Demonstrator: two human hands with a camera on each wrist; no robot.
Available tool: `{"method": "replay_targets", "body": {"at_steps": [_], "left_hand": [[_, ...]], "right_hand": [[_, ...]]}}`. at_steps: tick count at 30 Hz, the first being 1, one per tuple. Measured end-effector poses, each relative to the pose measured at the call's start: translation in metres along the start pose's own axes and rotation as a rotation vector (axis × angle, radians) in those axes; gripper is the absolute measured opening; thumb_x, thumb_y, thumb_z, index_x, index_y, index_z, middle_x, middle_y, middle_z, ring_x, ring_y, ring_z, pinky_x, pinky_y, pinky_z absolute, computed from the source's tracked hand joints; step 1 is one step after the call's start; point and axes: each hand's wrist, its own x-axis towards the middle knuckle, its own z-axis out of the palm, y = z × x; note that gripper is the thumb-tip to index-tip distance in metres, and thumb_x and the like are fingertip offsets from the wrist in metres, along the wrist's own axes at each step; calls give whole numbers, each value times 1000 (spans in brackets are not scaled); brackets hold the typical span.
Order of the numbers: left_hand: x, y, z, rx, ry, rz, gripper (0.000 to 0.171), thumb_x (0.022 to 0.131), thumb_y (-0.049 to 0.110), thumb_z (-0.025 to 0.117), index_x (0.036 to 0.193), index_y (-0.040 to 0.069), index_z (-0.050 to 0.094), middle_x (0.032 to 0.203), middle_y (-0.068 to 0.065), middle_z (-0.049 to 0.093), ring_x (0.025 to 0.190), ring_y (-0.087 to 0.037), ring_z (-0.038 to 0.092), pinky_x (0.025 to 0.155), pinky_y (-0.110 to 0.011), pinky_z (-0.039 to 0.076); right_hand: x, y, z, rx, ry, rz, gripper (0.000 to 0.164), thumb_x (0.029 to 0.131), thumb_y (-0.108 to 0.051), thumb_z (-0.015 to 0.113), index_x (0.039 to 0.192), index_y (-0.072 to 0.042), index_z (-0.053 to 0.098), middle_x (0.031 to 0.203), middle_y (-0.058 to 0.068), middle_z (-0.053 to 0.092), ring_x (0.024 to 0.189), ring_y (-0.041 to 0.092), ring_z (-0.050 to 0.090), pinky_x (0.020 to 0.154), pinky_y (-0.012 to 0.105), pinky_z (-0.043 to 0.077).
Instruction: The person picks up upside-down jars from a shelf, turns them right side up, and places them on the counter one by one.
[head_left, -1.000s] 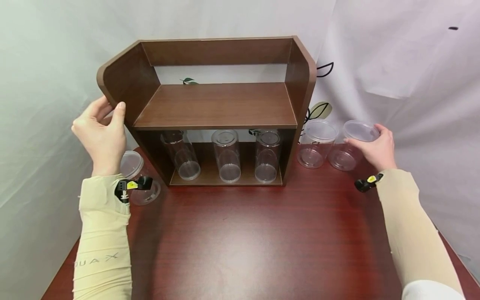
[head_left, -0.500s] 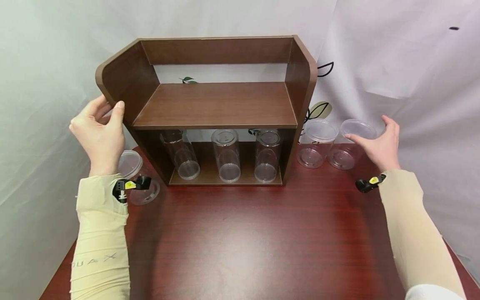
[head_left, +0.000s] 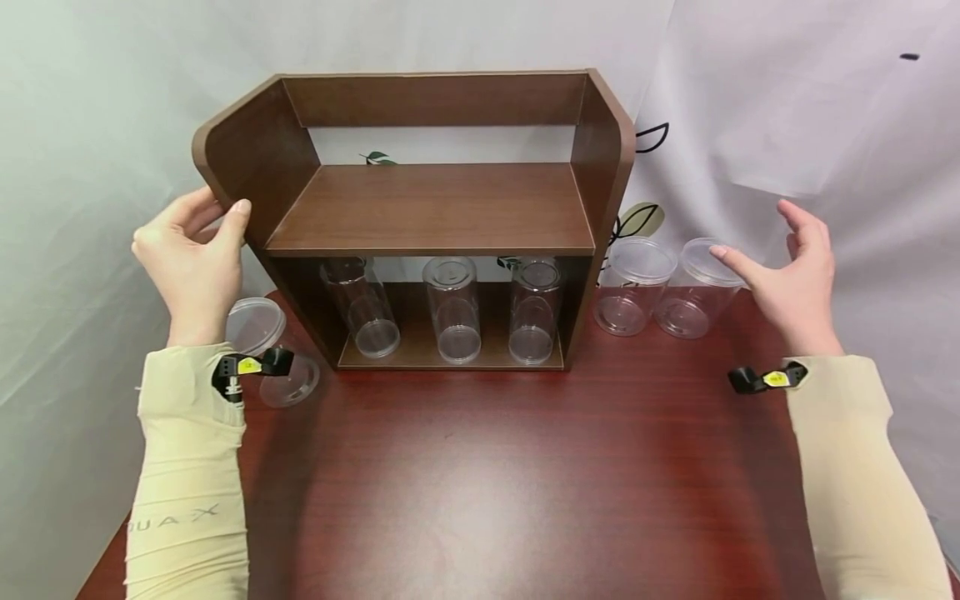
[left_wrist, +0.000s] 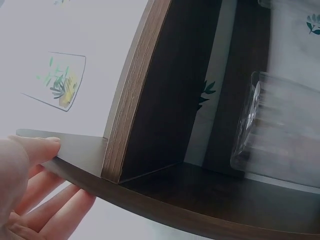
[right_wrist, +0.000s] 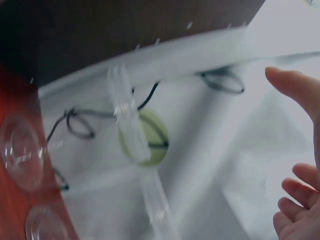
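Note:
A brown two-tier wooden shelf [head_left: 435, 208] stands on the table. My left hand [head_left: 197, 275] grips the front edge of its left side panel, thumb on the inner face; the left wrist view shows the thumb [left_wrist: 42, 146] on one face and fingers curled behind. To the right of the shelf stand two clear lidded jars, an inner jar [head_left: 637, 287] and an outer jar [head_left: 693, 292]. Right of the outer jar my right hand [head_left: 798, 287] is spread, holding nothing; its thumb overlaps that jar's lid in the head view.
Three tall clear jars stand in the shelf's lower tier: a left one [head_left: 366, 312], a middle one [head_left: 456, 312] and a right one [head_left: 534, 312]. Another clear jar [head_left: 258, 325] is left of the shelf, partly behind the left wrist. White curtains [head_left: 825, 108] hang around the red-brown table [head_left: 487, 467].
My right hand has let go of the outer right jar and moved right and up from it, fingers spreading. The left hand keeps its grip on the panel. The jars stay in place.

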Motion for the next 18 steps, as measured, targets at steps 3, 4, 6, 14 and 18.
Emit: {"method": "replay_targets", "body": {"at_steps": [3, 4, 6, 14, 18], "left_hand": [[0, 0, 0, -6, -3, -6, 29, 87, 23, 83, 115, 20, 79, 108, 1, 76, 95, -1, 71, 88, -18, 53], [1, 0, 0, -4, -4, -8, 29, 87, 23, 83, 116, 20, 79, 108, 1, 76, 95, -1, 71, 88, -18, 53], [1, -1, -1, -1, -4, -12, 30, 86, 23, 83, 116, 20, 79, 109, 1, 76, 95, -1, 71, 88, -18, 53], [1, -1, -1, 9, -3, -12, 30, 87, 24, 83, 117, 20, 79, 109, 1, 75, 95, -1, 71, 89, -18, 53], [0, -1, -1, 12, -4, -1, 30, 87, 24, 82, 116, 19, 79, 108, 1, 76, 95, 0, 71, 88, -18, 53]], "right_hand": [[-4, -11, -1, 77, 10, -15, 79, 80, -14, 87, 150, -14, 50, 149, 2, 45, 138, 11, 39, 115, 20, 27], [-6, -15, -1, 104, 14, -19, 77, 80, -12, 86, 149, -14, 52, 148, 2, 46, 138, 12, 39, 115, 19, 28], [-9, -24, 0, 155, 21, -29, 74, 80, -8, 85, 147, -13, 54, 147, 3, 48, 137, 12, 41, 114, 18, 29], [-26, -58, 2, 338, 46, -76, 70, 77, 4, 84, 141, -9, 59, 143, 8, 53, 134, 17, 49, 114, 23, 32], [-39, -74, 7, 455, 59, -115, 69, 74, 9, 84, 137, -6, 62, 139, 11, 57, 132, 21, 51, 114, 28, 34]]}}
